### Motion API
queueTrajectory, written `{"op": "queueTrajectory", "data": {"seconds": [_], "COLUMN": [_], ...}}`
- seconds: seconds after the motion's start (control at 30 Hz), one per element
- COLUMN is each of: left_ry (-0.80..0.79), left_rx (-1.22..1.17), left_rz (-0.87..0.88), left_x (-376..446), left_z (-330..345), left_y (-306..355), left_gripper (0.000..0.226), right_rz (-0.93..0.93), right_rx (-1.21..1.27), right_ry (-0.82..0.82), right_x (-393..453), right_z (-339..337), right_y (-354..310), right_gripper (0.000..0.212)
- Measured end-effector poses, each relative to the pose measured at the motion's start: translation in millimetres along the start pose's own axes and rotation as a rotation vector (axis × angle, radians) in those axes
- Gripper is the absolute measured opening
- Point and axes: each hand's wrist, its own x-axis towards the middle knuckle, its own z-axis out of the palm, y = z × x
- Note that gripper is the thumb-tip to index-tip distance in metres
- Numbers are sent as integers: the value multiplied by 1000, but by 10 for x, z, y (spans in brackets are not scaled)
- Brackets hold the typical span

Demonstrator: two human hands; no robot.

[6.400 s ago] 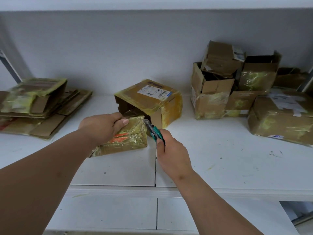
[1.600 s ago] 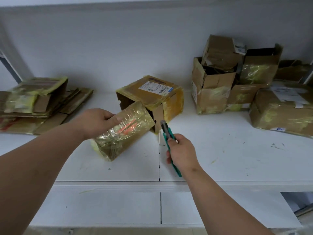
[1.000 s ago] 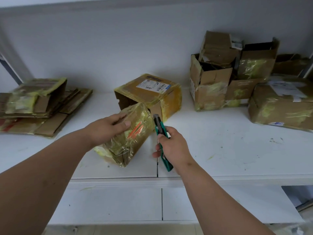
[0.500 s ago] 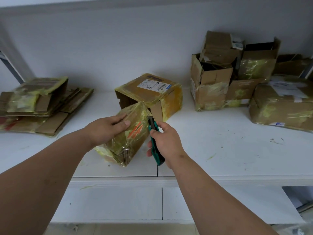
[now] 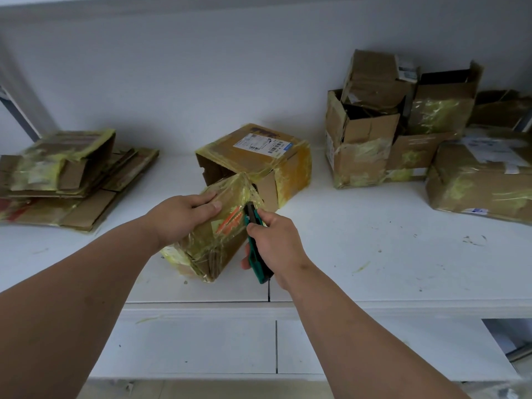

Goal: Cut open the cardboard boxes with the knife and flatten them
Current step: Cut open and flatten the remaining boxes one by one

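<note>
A small cardboard box [image 5: 214, 240] wrapped in yellowish tape stands tilted on the white shelf [image 5: 359, 254], with an orange mark on its upper face. My left hand [image 5: 184, 217] grips its top left side, fingers over the upper edge. My right hand [image 5: 276, 240] grips a green utility knife [image 5: 254, 243], its tip against the box's right edge near the top corner. The blade itself is too small to make out.
A larger taped box [image 5: 259, 159] with a shipping label lies open just behind. Flattened cardboard [image 5: 60, 182] is stacked at the left. Several taped and open boxes [image 5: 403, 125] pile at the back right, one long box [image 5: 483, 180] at far right.
The box was lifted off the shelf and turned onto its end. My right hand brought the knife from the right up against the box's right edge.
</note>
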Motion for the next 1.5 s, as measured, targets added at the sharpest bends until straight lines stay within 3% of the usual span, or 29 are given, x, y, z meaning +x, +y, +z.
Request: {"op": "queueTrajectory", "data": {"seconds": [0.17, 0.43, 0.57, 0.87, 1.07, 1.5], "left_ry": [22, 33, 32, -74, 10, -15], "left_rx": [-27, -78, -86, -135, 63, 332], "left_rz": [7, -1, -9, 20, 57, 158], "left_x": [0, -11, -57, -346, -403, -346], "left_z": [0, -23, -5, -168, -55, 152], "left_y": [-16, -43, -18, -35, -202, -82], "left_gripper": [54, 54, 54, 96, 60, 60], "right_rz": [-5, 20, 13, 19, -2, 40], "right_rx": [-62, -67, -65, -41, -43, -95], "right_ry": [-93, -209, -237, -181, -198, -285], "right_x": [-107, -293, -356, -374, -440, -786], "right_z": [64, 104, 51, -47, 6, -159], "right_y": [12, 114, 126, 125, 171, 289], "right_gripper": [22, 26, 39, 47, 48, 53]}}
